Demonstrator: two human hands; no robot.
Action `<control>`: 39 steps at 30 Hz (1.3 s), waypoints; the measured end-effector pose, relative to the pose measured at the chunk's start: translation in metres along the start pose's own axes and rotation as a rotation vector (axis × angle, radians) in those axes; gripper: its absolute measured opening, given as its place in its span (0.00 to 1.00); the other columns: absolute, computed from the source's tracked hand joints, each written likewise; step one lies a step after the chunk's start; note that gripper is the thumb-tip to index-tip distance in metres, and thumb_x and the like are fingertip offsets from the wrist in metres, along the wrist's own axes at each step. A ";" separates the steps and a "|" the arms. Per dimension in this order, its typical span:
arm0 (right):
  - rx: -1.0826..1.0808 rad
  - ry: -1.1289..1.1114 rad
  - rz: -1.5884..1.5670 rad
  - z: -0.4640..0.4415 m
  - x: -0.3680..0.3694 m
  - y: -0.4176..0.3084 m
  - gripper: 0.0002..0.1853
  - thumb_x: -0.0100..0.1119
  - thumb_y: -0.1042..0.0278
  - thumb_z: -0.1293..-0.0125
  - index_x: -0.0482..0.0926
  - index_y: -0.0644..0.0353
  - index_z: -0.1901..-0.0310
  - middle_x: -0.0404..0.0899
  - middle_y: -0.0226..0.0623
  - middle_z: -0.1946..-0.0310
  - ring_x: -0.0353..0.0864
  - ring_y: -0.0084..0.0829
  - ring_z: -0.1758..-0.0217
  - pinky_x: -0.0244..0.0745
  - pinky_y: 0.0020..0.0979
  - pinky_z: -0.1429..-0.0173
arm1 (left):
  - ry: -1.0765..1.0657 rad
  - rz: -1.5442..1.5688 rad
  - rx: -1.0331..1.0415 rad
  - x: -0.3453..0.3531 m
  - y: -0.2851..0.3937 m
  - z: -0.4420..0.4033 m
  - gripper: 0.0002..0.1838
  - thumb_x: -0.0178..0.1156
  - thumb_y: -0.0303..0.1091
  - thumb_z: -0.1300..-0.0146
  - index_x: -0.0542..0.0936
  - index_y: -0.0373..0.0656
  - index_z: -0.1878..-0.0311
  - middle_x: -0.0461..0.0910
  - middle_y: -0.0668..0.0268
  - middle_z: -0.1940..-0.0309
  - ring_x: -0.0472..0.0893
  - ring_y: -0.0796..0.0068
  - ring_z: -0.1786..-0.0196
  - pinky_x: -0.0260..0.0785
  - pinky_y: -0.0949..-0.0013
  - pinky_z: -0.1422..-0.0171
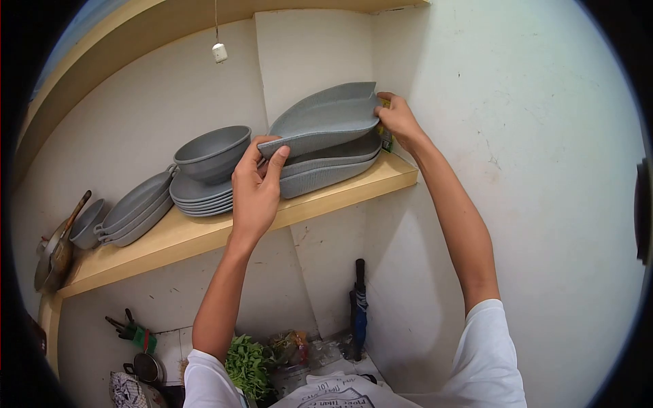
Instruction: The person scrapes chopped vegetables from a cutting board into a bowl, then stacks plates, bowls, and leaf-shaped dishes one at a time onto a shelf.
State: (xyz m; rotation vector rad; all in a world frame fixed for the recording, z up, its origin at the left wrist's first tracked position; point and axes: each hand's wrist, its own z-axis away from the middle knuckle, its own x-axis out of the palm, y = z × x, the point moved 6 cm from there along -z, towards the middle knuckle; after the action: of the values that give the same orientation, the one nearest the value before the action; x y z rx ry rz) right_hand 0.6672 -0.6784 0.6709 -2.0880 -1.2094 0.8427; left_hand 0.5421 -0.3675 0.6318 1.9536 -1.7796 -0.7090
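Note:
A grey leaf-shaped plate (326, 112) is held between my two hands, tilted above similar grey dishes (330, 170) stacked on the wooden shelf. My left hand (258, 177) pinches its near left tip, thumb on top. At the far right end, my right hand (400, 121) grips the plate's edge; part of its fingers is hidden behind the rim. Just left of my left hand stands a grey bowl (212, 151) on a stack of grey round plates (204, 197).
Grey oval dishes with handles (139, 207), another bowl (88, 223) and a pan (58, 262) line the wooden shelf (299, 212) to the left. The right wall (530, 170) is close. Below are a folded umbrella (359, 309), leafy greens (248, 367) and a small pan (144, 368).

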 end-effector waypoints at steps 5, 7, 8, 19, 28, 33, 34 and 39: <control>0.027 0.028 0.260 0.001 -0.004 0.011 0.26 0.58 0.73 0.39 0.78 0.72 0.38 0.86 0.55 0.60 0.89 0.38 0.59 0.82 0.37 0.51 | 0.003 -0.095 -0.015 0.005 0.002 0.002 0.12 0.60 0.37 0.21 0.79 0.35 0.51 0.79 0.71 0.64 0.73 0.83 0.56 0.67 0.76 0.48; 0.052 0.020 0.253 0.012 -0.002 0.005 0.26 0.59 0.72 0.40 0.79 0.71 0.39 0.87 0.56 0.61 0.90 0.41 0.57 0.82 0.39 0.50 | 0.003 -0.170 -0.029 0.005 0.000 0.004 0.13 0.60 0.37 0.21 0.79 0.34 0.51 0.80 0.70 0.64 0.74 0.82 0.57 0.67 0.75 0.48; 0.064 0.025 0.252 0.013 -0.003 0.007 0.26 0.59 0.72 0.41 0.79 0.71 0.40 0.87 0.56 0.62 0.90 0.42 0.57 0.83 0.40 0.50 | 0.003 -0.208 -0.036 0.004 -0.002 0.005 0.13 0.60 0.37 0.22 0.79 0.34 0.50 0.80 0.69 0.64 0.75 0.82 0.57 0.68 0.75 0.49; 0.107 0.036 0.403 0.028 0.000 0.010 0.23 0.60 0.69 0.45 0.84 0.68 0.47 0.87 0.60 0.61 0.90 0.51 0.54 0.82 0.42 0.44 | 0.022 -0.303 -0.105 -0.001 -0.014 0.011 0.20 0.60 0.43 0.22 0.81 0.30 0.49 0.86 0.56 0.40 0.75 0.81 0.60 0.72 0.71 0.53; 0.089 0.013 0.468 0.027 -0.002 0.029 0.22 0.60 0.66 0.41 0.84 0.71 0.49 0.87 0.63 0.56 0.88 0.55 0.49 0.80 0.44 0.40 | 0.047 -0.336 -0.127 -0.001 -0.010 0.018 0.18 0.61 0.41 0.23 0.83 0.30 0.50 0.79 0.65 0.76 0.56 0.84 0.76 0.49 0.68 0.74; 0.011 0.111 0.386 0.035 -0.001 0.032 0.21 0.59 0.64 0.37 0.84 0.74 0.50 0.86 0.63 0.57 0.87 0.58 0.49 0.79 0.45 0.40 | 0.057 -0.302 -0.115 -0.001 -0.016 0.024 0.17 0.59 0.39 0.21 0.81 0.30 0.47 0.85 0.61 0.60 0.65 0.86 0.68 0.61 0.73 0.67; -0.013 0.128 0.388 0.039 -0.001 0.031 0.22 0.58 0.63 0.36 0.84 0.75 0.50 0.86 0.64 0.57 0.87 0.58 0.49 0.79 0.45 0.40 | 0.054 -0.284 -0.142 -0.001 -0.016 0.027 0.17 0.58 0.38 0.20 0.80 0.30 0.47 0.86 0.58 0.51 0.70 0.86 0.63 0.67 0.74 0.60; -0.046 0.119 0.301 0.062 0.000 0.028 0.25 0.57 0.56 0.29 0.82 0.77 0.49 0.86 0.64 0.61 0.87 0.60 0.53 0.79 0.47 0.44 | 0.140 -0.190 -0.014 0.003 -0.018 0.033 0.16 0.60 0.34 0.21 0.79 0.31 0.41 0.86 0.61 0.62 0.71 0.88 0.65 0.67 0.81 0.61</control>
State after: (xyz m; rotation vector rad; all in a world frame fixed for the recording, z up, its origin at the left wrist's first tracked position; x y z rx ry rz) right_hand 0.6357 -0.6799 0.6111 -2.3593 -0.8728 0.8132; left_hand 0.5365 -0.3670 0.5945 2.1272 -1.5180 -0.6252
